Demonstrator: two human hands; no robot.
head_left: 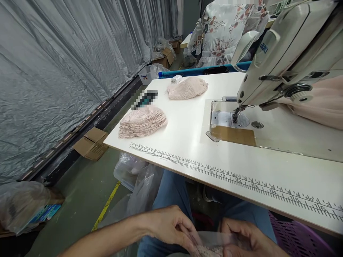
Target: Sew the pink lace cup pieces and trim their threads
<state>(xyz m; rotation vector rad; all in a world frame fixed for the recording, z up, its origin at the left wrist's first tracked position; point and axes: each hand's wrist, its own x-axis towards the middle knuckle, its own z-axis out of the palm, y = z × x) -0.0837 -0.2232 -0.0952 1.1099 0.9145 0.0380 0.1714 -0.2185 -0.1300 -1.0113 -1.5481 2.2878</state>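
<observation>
Low in the view, over my lap, my left hand (178,230) is closed, its fingertips pinching a beige lace-like fabric piece (207,251). My right hand (243,239) is closed at the other side of the same piece, thumb on top. Between the hands a clear, film-like plastic (211,237) stands up behind the fabric; whether it is a bag cannot be made out. The frame's lower edge cuts off part of both hands and the fabric. On the white table beyond lie a stack of pale pink fabric pieces (143,123) and another pink fabric pile (187,88).
A sewing machine (278,53) stands at the right, with pink cloth (321,101) behind its head. A printed ruler (222,175) runs along the table's front edge. A purple basket (297,235) sits below right, a cardboard box (92,143) on the floor. A person (222,32) in floral clothing is ahead.
</observation>
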